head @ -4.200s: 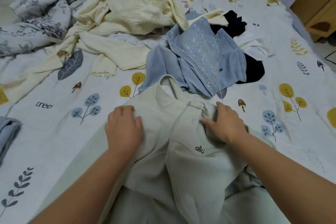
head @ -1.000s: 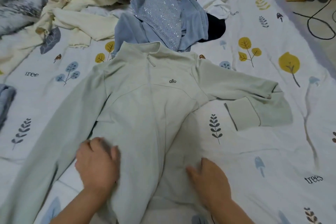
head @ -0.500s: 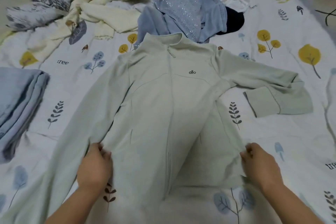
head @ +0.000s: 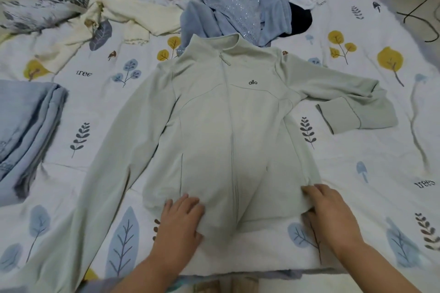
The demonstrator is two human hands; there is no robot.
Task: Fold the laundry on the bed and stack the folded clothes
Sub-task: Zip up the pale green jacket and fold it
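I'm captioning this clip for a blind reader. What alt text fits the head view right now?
Two hands, left and right, press flat on the hem of a pale green zip jacket spread face up on a leaf-print bed. Its right-side sleeve is bent back on itself. Unfolded clothes are heaped beyond the collar, and folded blue fabric lies at left.

- My left hand (head: 179,221) covers the jacket (head: 228,138) hem beneath it.
- Far left of that hand, the folded blue stack (head: 26,126) is cut off.
- The jacket's left sleeve leaves the frame below.
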